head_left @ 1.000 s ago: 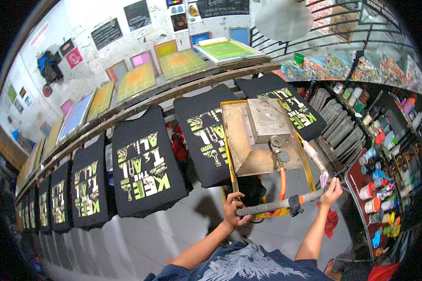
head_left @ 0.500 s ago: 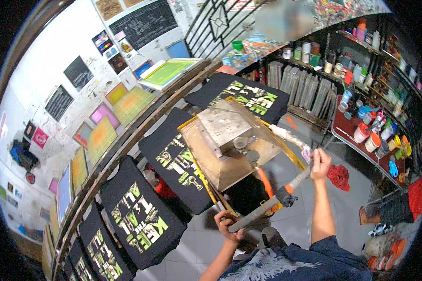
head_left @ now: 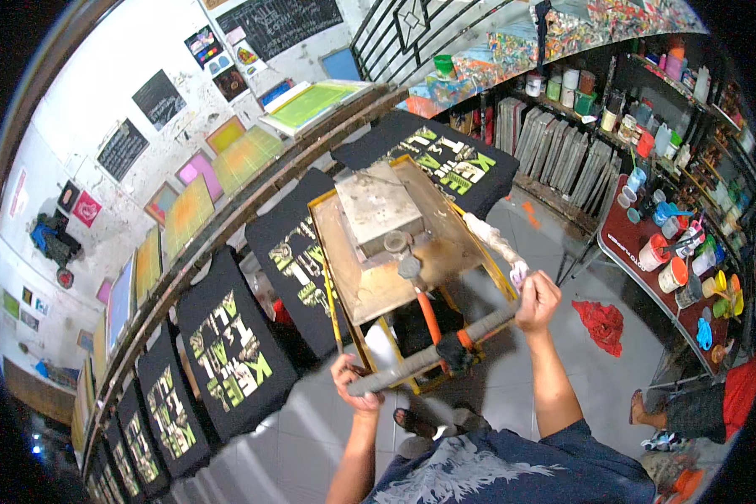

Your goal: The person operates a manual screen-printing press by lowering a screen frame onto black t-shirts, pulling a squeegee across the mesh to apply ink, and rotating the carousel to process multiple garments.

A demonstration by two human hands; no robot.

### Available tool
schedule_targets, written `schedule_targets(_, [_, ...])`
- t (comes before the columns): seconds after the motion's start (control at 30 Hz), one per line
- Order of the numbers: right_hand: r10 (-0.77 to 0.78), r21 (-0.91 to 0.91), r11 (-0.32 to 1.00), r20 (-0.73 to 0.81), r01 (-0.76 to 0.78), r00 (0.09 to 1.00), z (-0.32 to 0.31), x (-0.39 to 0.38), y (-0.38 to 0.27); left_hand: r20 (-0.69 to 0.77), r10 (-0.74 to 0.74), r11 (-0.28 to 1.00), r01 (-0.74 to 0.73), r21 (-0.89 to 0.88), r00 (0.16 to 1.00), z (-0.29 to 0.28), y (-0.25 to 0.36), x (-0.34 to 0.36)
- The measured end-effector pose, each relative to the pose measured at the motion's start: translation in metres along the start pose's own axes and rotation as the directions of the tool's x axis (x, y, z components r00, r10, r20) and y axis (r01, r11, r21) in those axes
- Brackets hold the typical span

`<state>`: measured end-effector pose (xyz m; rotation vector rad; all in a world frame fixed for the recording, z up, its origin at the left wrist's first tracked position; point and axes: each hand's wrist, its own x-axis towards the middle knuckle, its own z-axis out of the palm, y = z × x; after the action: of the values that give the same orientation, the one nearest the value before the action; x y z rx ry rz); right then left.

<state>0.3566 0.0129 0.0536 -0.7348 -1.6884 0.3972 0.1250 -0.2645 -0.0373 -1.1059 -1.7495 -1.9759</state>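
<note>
Both my hands are closed on a grey-wrapped handlebar (head_left: 412,366) in front of me. My left hand (head_left: 357,385) grips its left end, and my right hand (head_left: 539,302) its right end. Beyond the bar stands a yellow-framed metal unit with a wide tan hood (head_left: 353,277) and a grey metal box (head_left: 380,206) on top. An orange rod (head_left: 428,316) runs from the hood toward the bar's black-wrapped middle. Cloth-wrapped cable (head_left: 489,237) lies along its right side, near my right hand. The hood partly covers a printed black T-shirt (head_left: 281,231) laid out beneath.
More printed black T-shirts (head_left: 235,336) lie in a row along a curved rail (head_left: 218,220) on the left. At right, a dark red table (head_left: 617,239) holds paint pots. A red cloth (head_left: 598,328) lies on the floor, and another person's leg (head_left: 647,412) shows at far right.
The handlebar and both hands have shifted left, and the hood has turned and moved slightly left with them. My view has shifted, and a sandalled foot now shows below the bar.
</note>
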Motion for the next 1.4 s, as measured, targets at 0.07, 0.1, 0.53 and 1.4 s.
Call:
schedule_targets(0.07, [-0.041, 0.036, 0.999, 0.077, 0.038, 0.996, -0.005, 0.005, -0.003, 0.032, -0.020, 0.999, 0.019, 0.032, 0.999, 0.001, 0.009, 0.004])
schedule_targets(0.1, [-0.061, 0.036, 0.998, 0.108, 0.058, 0.992, -0.007, 0.010, -0.006, 0.005, 0.038, 0.995, -0.038, 0.089, 0.999, 0.002, 0.011, 0.011])
schedule_targets(0.53, [-0.106, -0.148, 0.975, 0.343, 0.165, 0.933, -0.014, 0.011, -0.016, -0.121, -0.394, 0.907, 0.364, -0.210, 0.911, 0.007, 0.053, 0.009])
schedule_targets(1.4, [-0.463, 0.447, 0.844, 0.331, 0.295, 0.822, 0.039, -0.048, -0.083, -0.185, -0.699, 0.675, 0.723, 0.149, 0.691, -0.142, 0.203, -0.160])
